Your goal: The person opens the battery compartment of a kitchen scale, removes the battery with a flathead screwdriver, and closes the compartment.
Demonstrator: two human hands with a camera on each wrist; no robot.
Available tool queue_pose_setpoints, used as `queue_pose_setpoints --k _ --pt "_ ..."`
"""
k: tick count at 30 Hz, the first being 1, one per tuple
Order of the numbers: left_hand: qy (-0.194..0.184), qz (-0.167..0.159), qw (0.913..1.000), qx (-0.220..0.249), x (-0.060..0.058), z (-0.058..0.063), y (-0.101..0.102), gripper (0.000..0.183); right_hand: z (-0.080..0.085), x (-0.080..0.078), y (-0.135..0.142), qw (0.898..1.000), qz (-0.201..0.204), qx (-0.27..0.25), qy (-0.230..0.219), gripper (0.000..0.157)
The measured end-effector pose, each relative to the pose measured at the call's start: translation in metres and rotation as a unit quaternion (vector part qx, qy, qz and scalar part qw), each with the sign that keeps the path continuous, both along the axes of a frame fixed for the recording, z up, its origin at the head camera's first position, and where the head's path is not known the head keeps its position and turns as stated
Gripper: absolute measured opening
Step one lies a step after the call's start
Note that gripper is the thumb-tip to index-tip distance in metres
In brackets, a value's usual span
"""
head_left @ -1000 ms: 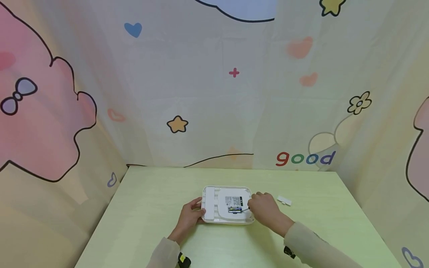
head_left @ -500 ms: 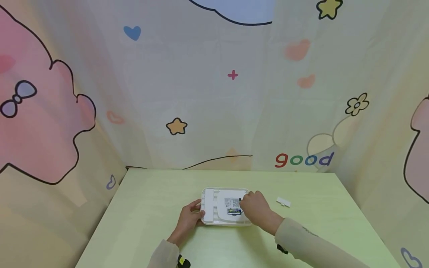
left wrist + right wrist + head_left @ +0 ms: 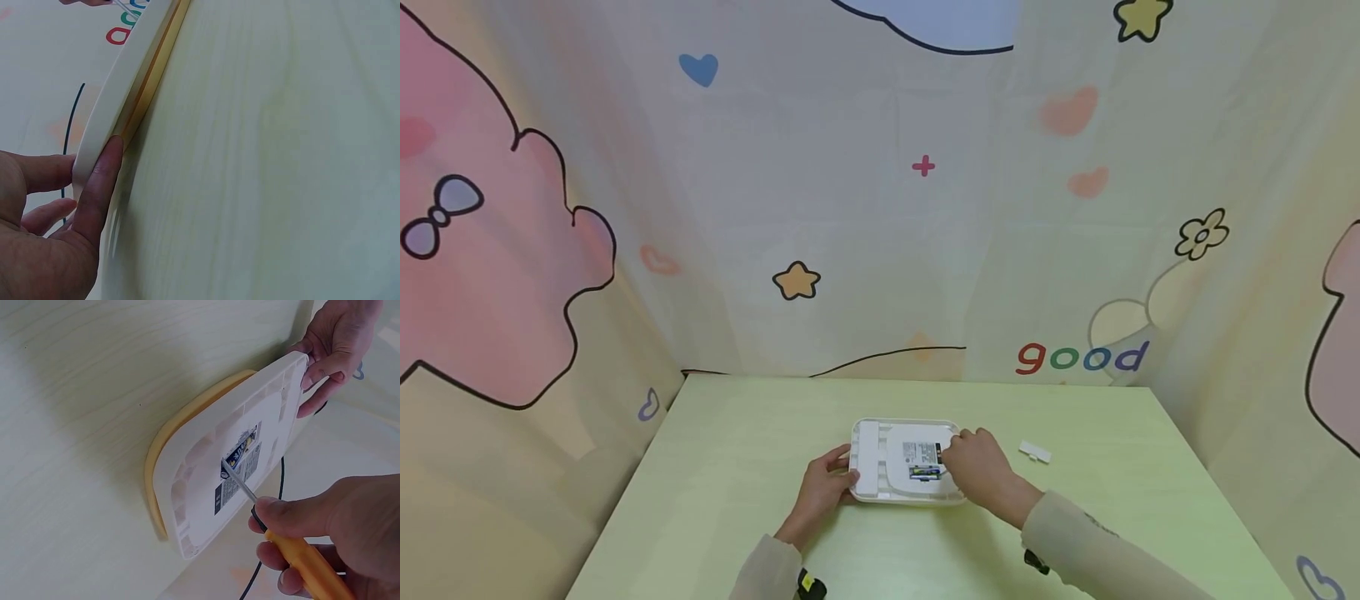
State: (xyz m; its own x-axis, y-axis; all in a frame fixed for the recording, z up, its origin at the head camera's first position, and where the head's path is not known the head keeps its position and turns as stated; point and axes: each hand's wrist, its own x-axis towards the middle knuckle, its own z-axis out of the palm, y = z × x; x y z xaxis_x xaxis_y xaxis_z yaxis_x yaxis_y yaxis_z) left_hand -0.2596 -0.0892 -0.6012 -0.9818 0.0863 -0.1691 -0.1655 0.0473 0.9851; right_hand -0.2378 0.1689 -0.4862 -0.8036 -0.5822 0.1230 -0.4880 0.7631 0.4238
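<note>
A white rounded device (image 3: 868, 458), like an upturned kitchen scale with a yellow lower rim, sits on the table with its label side up. My left hand (image 3: 820, 487) grips its left end, thumb on one face and fingers at the edge. Over the device's right side, my right hand (image 3: 985, 467) holds a screwdriver (image 3: 309, 565) by its orange handle. In the right wrist view the metal tip reaches the open battery slot, touching or very near the end of a battery (image 3: 239, 453). Whether a second battery lies there is unclear.
A small white battery cover (image 3: 1035, 452) lies on the pale table (image 3: 737, 450), right of the device. Behind the table hangs a printed cloth (image 3: 865, 208), with more cloth at both sides.
My right hand with the screwdriver has shifted left over the device, then slightly back to the right. The left hand keeps its grip, and the device stays in place.
</note>
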Motion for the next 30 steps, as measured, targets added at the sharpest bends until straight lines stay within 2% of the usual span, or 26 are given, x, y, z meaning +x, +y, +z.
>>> queue_pose_setpoints --k 8,21,30 --pt "0.0 0.003 1.0 -0.001 0.0 -0.001 0.001 0.059 -0.008 -0.002 0.011 0.999 -0.017 -0.023 -0.029 0.009" --pt "0.002 0.002 1.0 -0.004 0.003 0.004 0.001 0.059 -0.022 -0.003 0.031 0.992 -0.024 -0.112 -0.058 0.006" --pt "-0.001 0.003 0.9999 -0.01 0.002 0.004 0.001 0.059 -0.033 -0.001 0.043 0.983 -0.006 -0.177 -0.042 0.005"
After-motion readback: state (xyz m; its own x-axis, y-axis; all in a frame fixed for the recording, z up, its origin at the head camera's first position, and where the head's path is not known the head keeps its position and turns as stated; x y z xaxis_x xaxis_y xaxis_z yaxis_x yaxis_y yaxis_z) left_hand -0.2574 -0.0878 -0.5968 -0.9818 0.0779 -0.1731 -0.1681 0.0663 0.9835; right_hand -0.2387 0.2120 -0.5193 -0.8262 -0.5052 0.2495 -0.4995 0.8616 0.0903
